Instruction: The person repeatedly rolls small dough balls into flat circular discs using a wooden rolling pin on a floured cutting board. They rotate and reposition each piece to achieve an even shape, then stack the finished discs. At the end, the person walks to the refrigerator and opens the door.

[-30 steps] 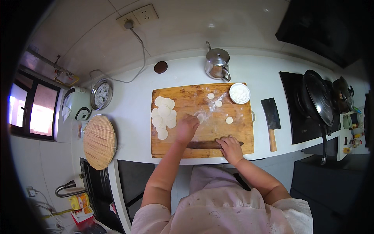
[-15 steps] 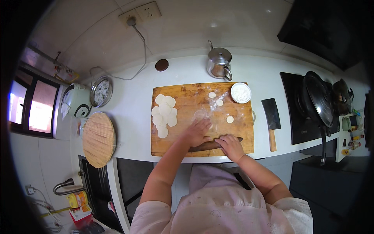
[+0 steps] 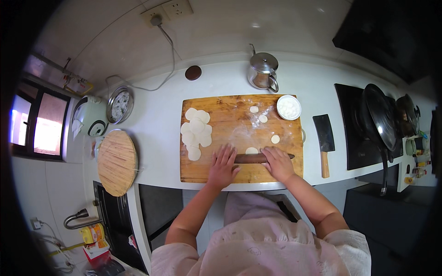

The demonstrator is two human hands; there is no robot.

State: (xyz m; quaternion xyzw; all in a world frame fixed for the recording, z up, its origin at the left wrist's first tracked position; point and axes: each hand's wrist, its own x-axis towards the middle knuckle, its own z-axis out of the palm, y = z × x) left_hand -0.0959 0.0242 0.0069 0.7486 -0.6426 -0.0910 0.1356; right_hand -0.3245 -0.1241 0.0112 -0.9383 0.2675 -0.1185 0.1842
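Observation:
A dark wooden rolling pin lies crosswise near the front of the floured wooden board. My left hand rests flat over its left end, fingers stretched out and apart. Over the right part of the pin, my right hand is closed, with the pin's tip showing past it. Just beyond the pin, partly covered by it, is a small round of dough. Thin round dough wrappers overlap in a pile on the board's left. Small dough pieces lie toward the right.
At the board's far right corner stands a white bowl of flour. A cleaver lies to the right, before the hob with a lidded pan. A glass teapot stands behind. Leftward are a round wooden lid and a metal bowl.
My left hand has moved back from the dough disc onto the left end of the rolling pin. A dough round now shows just behind the pin; the right hand stays on it.

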